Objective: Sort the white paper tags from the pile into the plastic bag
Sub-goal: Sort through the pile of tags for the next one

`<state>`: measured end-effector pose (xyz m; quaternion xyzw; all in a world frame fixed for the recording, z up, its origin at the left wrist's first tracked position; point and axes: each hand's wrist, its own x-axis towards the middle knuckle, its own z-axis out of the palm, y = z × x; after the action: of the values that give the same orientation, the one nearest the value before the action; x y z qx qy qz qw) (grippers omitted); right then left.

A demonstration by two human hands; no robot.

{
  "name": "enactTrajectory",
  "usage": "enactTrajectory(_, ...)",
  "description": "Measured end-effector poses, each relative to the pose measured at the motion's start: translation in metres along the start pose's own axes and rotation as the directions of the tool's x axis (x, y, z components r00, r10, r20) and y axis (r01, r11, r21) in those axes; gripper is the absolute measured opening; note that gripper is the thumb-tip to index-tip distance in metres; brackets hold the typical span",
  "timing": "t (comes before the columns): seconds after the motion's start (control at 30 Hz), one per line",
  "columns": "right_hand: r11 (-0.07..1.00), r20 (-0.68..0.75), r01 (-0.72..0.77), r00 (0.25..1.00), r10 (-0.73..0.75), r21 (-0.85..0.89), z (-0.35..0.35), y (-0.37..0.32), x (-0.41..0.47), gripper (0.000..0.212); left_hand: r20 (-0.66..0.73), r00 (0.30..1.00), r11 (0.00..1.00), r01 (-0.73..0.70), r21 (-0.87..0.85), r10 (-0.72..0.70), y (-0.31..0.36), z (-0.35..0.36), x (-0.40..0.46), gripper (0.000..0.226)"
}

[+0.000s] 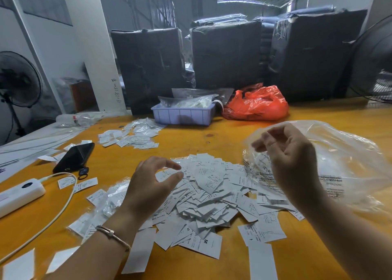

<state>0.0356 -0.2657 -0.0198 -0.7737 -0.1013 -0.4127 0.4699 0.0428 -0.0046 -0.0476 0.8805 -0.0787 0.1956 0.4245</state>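
Note:
A heap of white paper tags (209,197) printed with sizes lies on the orange table (222,135) in front of me. My left hand (148,186) hovers over the heap's left edge, fingers curved, thumb and forefinger apart, nothing between them. A clear plastic bag (343,152) with printed text lies puffed up at the right, several tags visible inside its near end. My right hand (290,159) is raised at the bag's left side, fingers loosely curled and blurred, with no tag visible in them.
A second, flatter spread of tags (131,136) lies further back. A black phone (74,157), white power bank (19,192) and cable (63,207) sit at left. A blue tray (182,115), red bag (258,103) and black wrapped bales (224,55) stand behind.

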Motion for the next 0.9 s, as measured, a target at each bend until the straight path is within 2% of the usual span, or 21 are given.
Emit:
enactTrajectory(0.07,0.935,0.201,-0.220,0.965,0.167,0.277,0.009,-0.007,-0.006,0.009,0.051,0.997,0.999,-0.050,-0.017,0.051,0.002,0.002,-0.001,0.009)
enactTrajectory(0.1,0.883,0.300,-0.311,0.931,0.208,0.351,0.012,-0.008,-0.009,0.010,0.087,0.994,0.997,-0.060,-0.044,0.063,0.003,0.003,-0.002,0.011)
enactTrajectory(0.2,0.784,0.510,-0.467,0.829,0.228,0.409,0.020,-0.009,-0.017,0.012,0.184,0.981,0.987,-0.038,-0.158,0.067,0.008,0.003,-0.005,0.029)
enactTrajectory(0.3,0.792,0.631,-0.495,0.753,0.186,0.358,0.024,-0.011,-0.024,0.013,0.294,0.954,0.948,0.039,-0.315,0.059,0.013,0.003,-0.006,0.051)
enactTrajectory(0.4,0.809,0.695,-0.482,0.707,0.132,0.337,0.027,-0.015,-0.027,0.012,0.412,0.910,0.905,0.142,-0.402,0.040,0.017,0.007,-0.008,0.057)
enactTrajectory(0.5,0.790,0.750,-0.500,0.656,0.078,0.356,0.026,-0.019,-0.028,0.010,0.482,0.876,0.886,0.228,-0.405,-0.005,0.019,0.008,-0.010,0.058)
enactTrajectory(0.63,0.759,0.829,-0.543,0.559,0.007,0.360,0.023,-0.022,-0.028,0.008,0.535,0.845,0.889,0.240,-0.389,0.006,0.020,0.003,-0.008,0.061)
enactTrajectory(0.7,0.758,0.830,-0.543,0.557,0.002,0.363,0.024,-0.021,-0.028,0.009,0.547,0.836,0.885,0.230,-0.405,0.033,0.021,0.000,-0.008,0.052)
enactTrajectory(0.8,0.787,0.799,-0.510,0.600,0.037,0.347,0.026,-0.016,-0.029,0.009,0.566,0.822,0.890,0.205,-0.408,0.070,0.023,-0.005,-0.008,0.025)
enactTrajectory(0.9,0.888,0.659,-0.373,0.744,0.113,0.269,0.029,-0.007,-0.028,0.007,0.546,0.836,0.917,0.168,-0.361,0.062,0.021,-0.004,-0.009,0.011)
